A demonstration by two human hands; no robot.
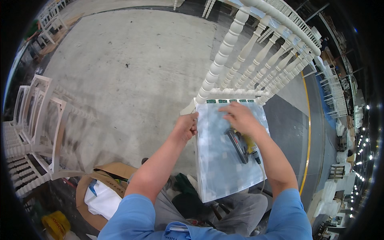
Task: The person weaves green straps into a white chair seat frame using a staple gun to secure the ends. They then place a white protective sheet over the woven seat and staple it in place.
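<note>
A white wooden chair (223,56) with turned spindles stands in front of me. Bluish translucent plastic film (216,160) covers its seat, and a row of green labels (230,101) runs along the back edge. My left hand (188,126) is closed at the seat's left edge, thumb and finger pinching the film near the back corner. Over the back half of the seat hovers my right hand (241,118), slightly blurred, its fingers apart and holding nothing visible. A yellow-and-black air stapler (241,146) lies on the film below that hand, partly hidden by my right forearm; its hose (264,174) trails off the seat.
White chair frames (44,132) stand at the left. An open cardboard box (86,196) with white material sits at lower left, near a yellow bag (56,225). More white chairs (334,92) line the right side, beyond a yellow floor line (308,136).
</note>
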